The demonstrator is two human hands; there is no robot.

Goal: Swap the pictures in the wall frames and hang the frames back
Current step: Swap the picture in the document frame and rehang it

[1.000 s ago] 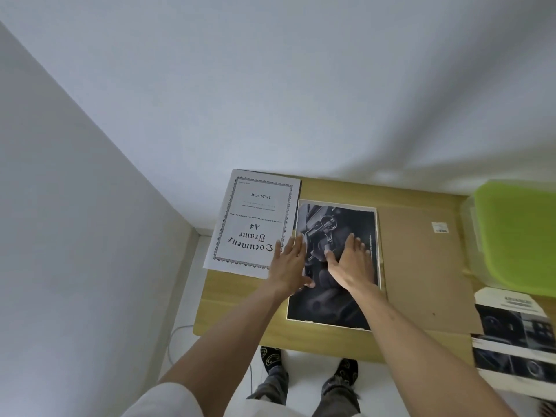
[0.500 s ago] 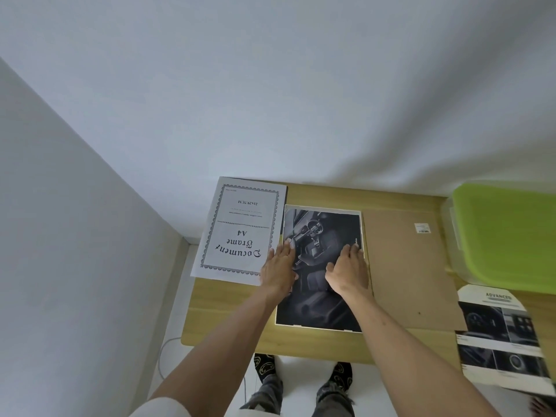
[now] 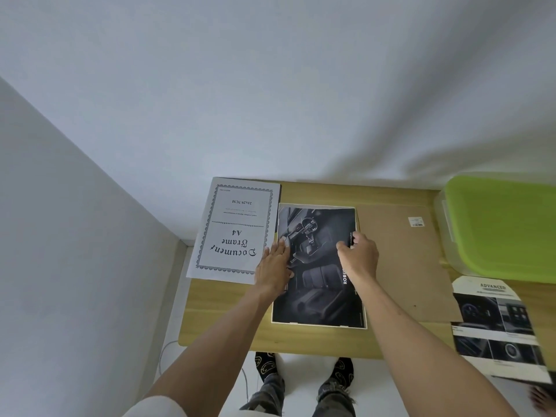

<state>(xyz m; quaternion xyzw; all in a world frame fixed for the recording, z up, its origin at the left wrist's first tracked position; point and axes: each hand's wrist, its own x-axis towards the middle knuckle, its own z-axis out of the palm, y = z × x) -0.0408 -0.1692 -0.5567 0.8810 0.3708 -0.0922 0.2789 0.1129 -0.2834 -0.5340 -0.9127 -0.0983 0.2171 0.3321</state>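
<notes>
A dark car-interior picture [image 3: 319,284] lies flat on the wooden table [image 3: 301,341], edged by a thin white frame border. My left hand [image 3: 275,269] rests flat on the picture's left edge with its fingers straight. At the picture's right edge, my right hand [image 3: 359,257] has curled fingers, and thumb and fingertips pinch that edge. A white "Document Frame A4" sheet [image 3: 237,233] lies to the left, its corner under my left hand. A brown backing board [image 3: 403,266] lies just right of the picture.
A clear box with a green lid [image 3: 502,227] stands at the right end of the table. A second car brochure page [image 3: 496,329] hangs over the front right edge. White walls close in behind and to the left. My feet show below the table's front edge.
Both hands slid apart from the picture's middle to its side edges. My right hand's fingers went from flat to curled at the right edge.
</notes>
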